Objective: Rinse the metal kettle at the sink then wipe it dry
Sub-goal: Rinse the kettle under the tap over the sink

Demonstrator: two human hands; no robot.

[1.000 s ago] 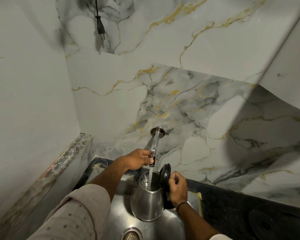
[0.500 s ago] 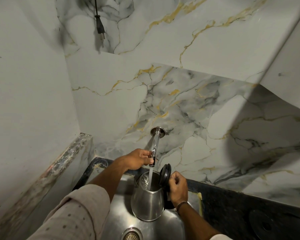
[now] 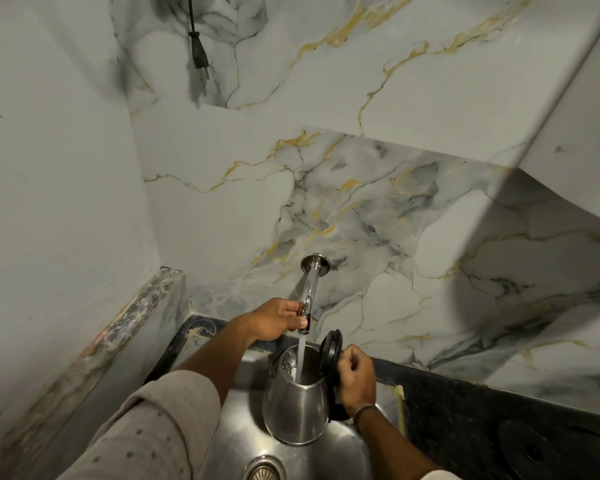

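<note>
The metal kettle [image 3: 297,407] stands in the sink [image 3: 236,441], lid [image 3: 330,351] open, water streaming in. The right hand [image 3: 357,379], at its 3 o'clock, grips the handle. The left hand [image 3: 278,318], at 12 o'clock, pinches the tap [image 3: 308,294].

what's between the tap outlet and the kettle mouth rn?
Head view: only a falling water stream spans the gap from the tap into the open kettle; the raised black lid stands to its right.
</note>
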